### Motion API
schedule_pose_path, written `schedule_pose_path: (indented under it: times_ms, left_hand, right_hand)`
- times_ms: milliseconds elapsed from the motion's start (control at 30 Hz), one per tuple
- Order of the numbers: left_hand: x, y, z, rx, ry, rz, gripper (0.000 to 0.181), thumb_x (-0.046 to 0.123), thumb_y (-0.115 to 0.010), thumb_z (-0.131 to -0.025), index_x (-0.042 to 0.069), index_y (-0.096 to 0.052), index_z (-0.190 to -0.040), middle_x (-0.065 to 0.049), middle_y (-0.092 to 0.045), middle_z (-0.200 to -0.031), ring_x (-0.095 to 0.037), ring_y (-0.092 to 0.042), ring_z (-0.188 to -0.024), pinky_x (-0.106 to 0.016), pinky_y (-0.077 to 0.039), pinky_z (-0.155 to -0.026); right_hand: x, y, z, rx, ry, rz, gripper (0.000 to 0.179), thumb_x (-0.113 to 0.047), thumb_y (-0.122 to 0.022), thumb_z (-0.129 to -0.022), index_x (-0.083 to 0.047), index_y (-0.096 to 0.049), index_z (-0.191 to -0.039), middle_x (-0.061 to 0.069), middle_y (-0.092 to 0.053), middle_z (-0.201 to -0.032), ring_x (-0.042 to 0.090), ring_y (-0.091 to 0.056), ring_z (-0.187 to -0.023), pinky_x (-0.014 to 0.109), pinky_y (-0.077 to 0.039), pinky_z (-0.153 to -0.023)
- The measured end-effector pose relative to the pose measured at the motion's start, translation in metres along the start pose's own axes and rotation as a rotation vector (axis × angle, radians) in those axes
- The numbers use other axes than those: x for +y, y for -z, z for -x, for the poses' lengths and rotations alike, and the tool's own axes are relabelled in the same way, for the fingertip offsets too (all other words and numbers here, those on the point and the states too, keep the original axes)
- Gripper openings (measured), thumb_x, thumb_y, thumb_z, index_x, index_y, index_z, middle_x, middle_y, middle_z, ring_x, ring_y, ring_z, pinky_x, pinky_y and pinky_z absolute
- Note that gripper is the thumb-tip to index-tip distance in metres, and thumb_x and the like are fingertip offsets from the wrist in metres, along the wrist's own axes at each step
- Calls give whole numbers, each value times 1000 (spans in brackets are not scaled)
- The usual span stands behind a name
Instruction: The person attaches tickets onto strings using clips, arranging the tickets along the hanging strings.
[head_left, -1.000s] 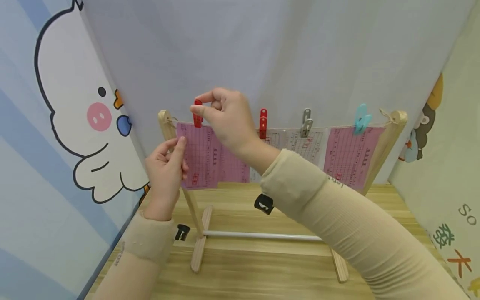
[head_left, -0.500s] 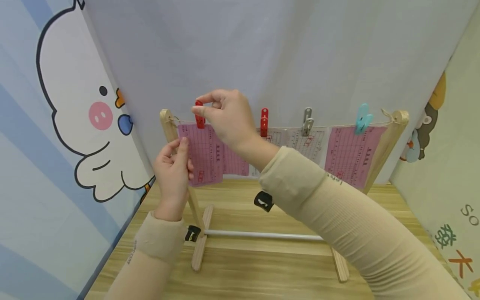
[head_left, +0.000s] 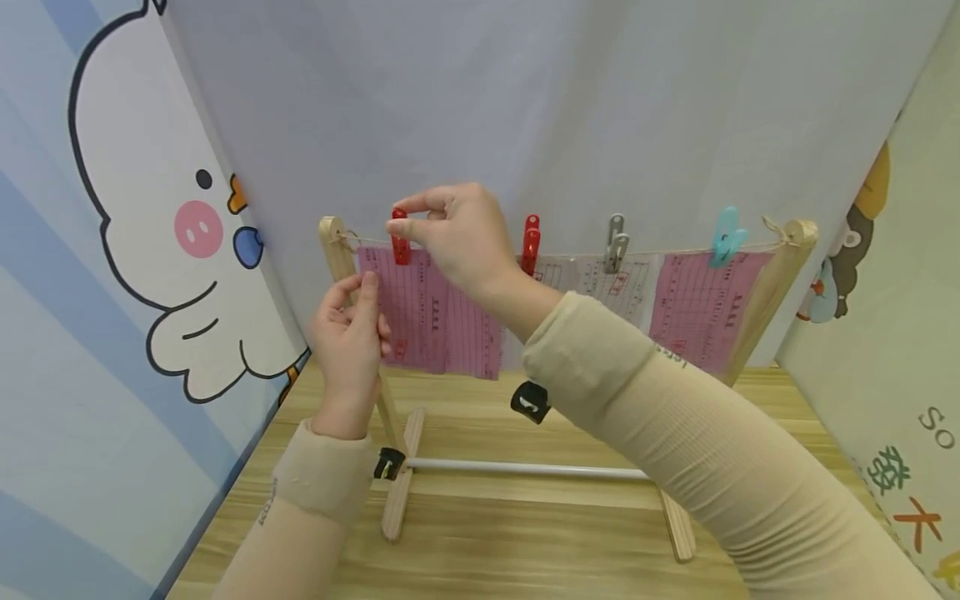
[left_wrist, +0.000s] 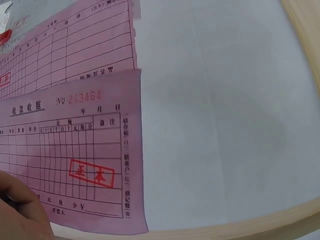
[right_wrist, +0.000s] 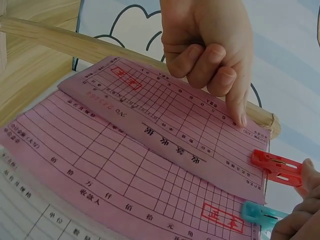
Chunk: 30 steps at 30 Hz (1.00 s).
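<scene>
In the head view my left hand [head_left: 347, 346] pinches the left edge of a pink receipt slip [head_left: 408, 312] hanging at the rope's left end. My right hand [head_left: 468, 246] holds a red clothespin [head_left: 401, 242] between thumb and fingertips. Seen from the right wrist, that clothespin's nose overlaps the slip's top edge. A second pink slip [right_wrist: 125, 155] lies behind the first, with a teal clothespin [right_wrist: 260, 212] at its upper edge, partly hidden by my right hand. The left wrist view shows the first slip's printed face [left_wrist: 65, 150] up close.
Farther right along the rope are another red clothespin [head_left: 531, 243], a grey one [head_left: 616, 246] and a teal one [head_left: 726, 240], with white slips [head_left: 630, 287] and a pink slip [head_left: 701, 308]. Wooden posts [head_left: 772, 300] carry the rope above the table [head_left: 525, 542].
My left hand has shifted slightly right with the slip's edge. The red clothespin in my right hand has come down a little, and the second pink slip's lower edge has swung.
</scene>
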<state>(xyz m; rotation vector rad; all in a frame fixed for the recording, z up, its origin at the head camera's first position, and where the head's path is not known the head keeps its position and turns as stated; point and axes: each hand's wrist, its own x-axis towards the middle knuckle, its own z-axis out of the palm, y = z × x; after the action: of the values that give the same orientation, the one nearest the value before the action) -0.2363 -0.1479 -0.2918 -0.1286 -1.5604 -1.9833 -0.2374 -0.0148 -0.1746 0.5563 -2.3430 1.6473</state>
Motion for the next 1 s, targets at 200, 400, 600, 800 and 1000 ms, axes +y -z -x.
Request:
schedule_pose_path:
  times_ms: [200, 400, 600, 800, 1000]
  left_hand:
    - [1, 0, 1, -7, 10, 2, 10, 25, -60, -100, 15, -62, -99, 8, -49, -46, 0, -41, -34, -14, -36, -34]
    - [1, -2, 1, 8, 13, 4, 12, 27, -59, -100, 16, -62, -100, 9, -49, -46, -1, -41, -34, -14, -36, -35]
    - [0, -4, 1, 36, 5, 34, 12, 26, -59, -100, 15, -62, -98, 8, -49, -46, -1, -41, -34, -14, -35, -34]
    - [0, -3, 2, 37, 4, 19, 11, 26, -60, -99, 15, -62, -101, 9, -50, -46, -1, -41, -34, -14, -35, -34]
    - [0, -2, 2, 24, -21, -11, 16, 26, -60, -100, 12, -61, -108, 9, -50, -46, -1, -42, -34, -15, -36, -35]
  right_hand:
    - [2, -3, 1, -12, -10, -20, 25, -16, -75, -89, -6, -75, -112, 13, -70, -70, 6, -27, -42, 20, -22, -41]
    - [3, -4, 2, -16, -11, -14, 27, -17, -74, -90, -7, -74, -114, 15, -71, -73, 6, -25, -42, 20, -21, -40]
    - [6, -3, 3, -48, 1, 26, 34, -20, -73, -91, -8, -70, -122, 8, -65, -61, 5, -23, -40, 20, -21, -40]
    - [5, -1, 4, -80, -14, 50, 43, -24, -73, -91, -8, -64, -130, -2, -40, -45, 6, -23, -40, 21, -21, -40]
    - [2, 2, 8, -104, -37, 39, 50, -26, -74, -91, -12, -59, -136, 4, -53, -51, 7, -25, -39, 22, -23, -40]
